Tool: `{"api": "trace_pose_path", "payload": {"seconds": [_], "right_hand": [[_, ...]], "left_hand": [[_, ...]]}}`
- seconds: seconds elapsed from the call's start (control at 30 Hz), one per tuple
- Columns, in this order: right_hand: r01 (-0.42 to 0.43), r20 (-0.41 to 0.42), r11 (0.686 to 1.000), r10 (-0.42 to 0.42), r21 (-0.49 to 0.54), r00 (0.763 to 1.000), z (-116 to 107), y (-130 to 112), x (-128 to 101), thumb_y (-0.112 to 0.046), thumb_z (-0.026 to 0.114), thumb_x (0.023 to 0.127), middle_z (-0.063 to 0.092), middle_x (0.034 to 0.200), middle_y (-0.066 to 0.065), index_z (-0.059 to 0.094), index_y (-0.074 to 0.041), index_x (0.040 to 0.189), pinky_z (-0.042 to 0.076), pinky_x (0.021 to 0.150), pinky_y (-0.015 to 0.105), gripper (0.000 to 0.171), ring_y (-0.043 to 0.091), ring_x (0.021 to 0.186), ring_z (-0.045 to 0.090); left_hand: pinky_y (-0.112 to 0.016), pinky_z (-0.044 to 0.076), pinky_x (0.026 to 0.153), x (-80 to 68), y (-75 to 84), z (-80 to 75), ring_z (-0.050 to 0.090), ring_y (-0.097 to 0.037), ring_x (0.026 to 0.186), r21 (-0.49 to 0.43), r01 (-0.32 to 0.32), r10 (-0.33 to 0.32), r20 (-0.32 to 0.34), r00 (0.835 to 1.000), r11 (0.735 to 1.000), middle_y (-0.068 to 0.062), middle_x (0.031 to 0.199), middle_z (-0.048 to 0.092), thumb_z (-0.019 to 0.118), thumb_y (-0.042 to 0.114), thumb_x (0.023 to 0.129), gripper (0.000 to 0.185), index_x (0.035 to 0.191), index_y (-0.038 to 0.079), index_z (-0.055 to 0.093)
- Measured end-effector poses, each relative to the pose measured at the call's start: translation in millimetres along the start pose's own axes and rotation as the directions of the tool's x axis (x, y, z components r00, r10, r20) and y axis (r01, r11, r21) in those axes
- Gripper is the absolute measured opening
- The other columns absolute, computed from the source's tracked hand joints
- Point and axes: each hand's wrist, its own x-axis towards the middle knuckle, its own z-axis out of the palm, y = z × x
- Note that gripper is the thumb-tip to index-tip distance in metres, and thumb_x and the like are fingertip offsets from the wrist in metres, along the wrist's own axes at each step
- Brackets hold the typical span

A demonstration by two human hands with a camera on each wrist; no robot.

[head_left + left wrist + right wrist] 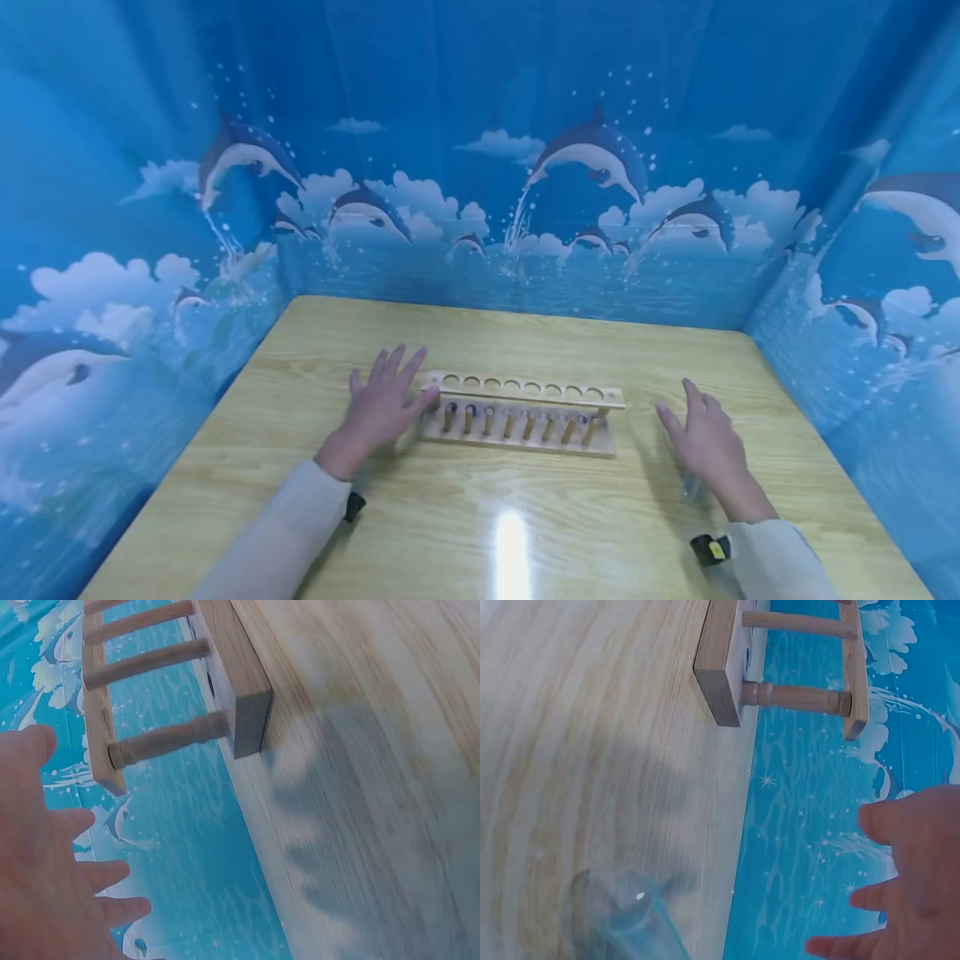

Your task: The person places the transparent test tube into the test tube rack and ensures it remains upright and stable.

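A wooden test-tube rack (521,412) stands at the middle of the table, with several round holes in its top bar and several pegs along its base. My left hand (390,392) is open with fingers spread just left of the rack, its thumb close to the rack's end. In the left wrist view the left hand (45,862) is apart from the rack (247,705). My right hand (693,425) is open and holds nothing, a hand's width right of the rack. A clear glass tube (690,487) lies on the table beneath that wrist; the tube (622,915) shows near the rack's end (720,667), with the right hand (907,885) above.
The light wooden table (480,517) is walled on three sides by a blue dolphin-print sheet (592,158). A bright glare spot (512,546) lies on the near part of the table. Both wrists wear small cameras over pale sleeves.
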Motion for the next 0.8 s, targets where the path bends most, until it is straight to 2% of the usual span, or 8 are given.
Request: {"api": "trace_pose_path", "payload": {"seconds": [0.23,0.47,0.8], "right_hand": [[-0.069,0.049,0.998,0.069,0.006,0.996,-1.4,11.1,-1.0,-0.057,0.037,0.099,0.024,0.138,0.046,0.015,0.013,0.148,0.038,0.085,0.073,0.088,0.064,0.118,0.033],[-0.122,0.093,0.992,0.124,-0.023,0.988,-4.1,15.2,2.3,-0.053,0.045,0.098,0.028,0.134,0.047,0.017,0.016,0.146,0.042,0.083,0.07,0.089,0.064,0.114,0.038],[-0.169,0.178,0.985,0.172,-0.032,0.969,-8.8,30.3,4.7,-0.056,0.045,0.097,0.023,0.132,0.052,0.014,0.025,0.14,0.039,0.089,0.07,0.097,0.066,0.115,0.034]], "left_hand": [[-0.074,0.004,0.107,4.3,9.2,4.2,0.011,-0.042,0.145,-0.011,-0.054,0.054,-0.029,0.998,0.998,-0.015,0.16,0.017,0.037,0.062,0.097,0.072,0.156,0.024,0.022],[-0.074,0.008,0.107,8.9,12.2,7.9,0.015,-0.042,0.144,0.003,-0.078,0.078,-0.047,0.996,0.997,-0.016,0.158,0.022,0.042,0.06,0.097,0.072,0.155,0.023,0.024],[-0.072,0.01,0.108,13.0,20.0,14.9,0.019,-0.04,0.144,0.039,-0.099,0.101,-0.059,0.993,0.994,-0.015,0.157,0.026,0.046,0.059,0.095,0.072,0.155,0.022,0.027]]}}
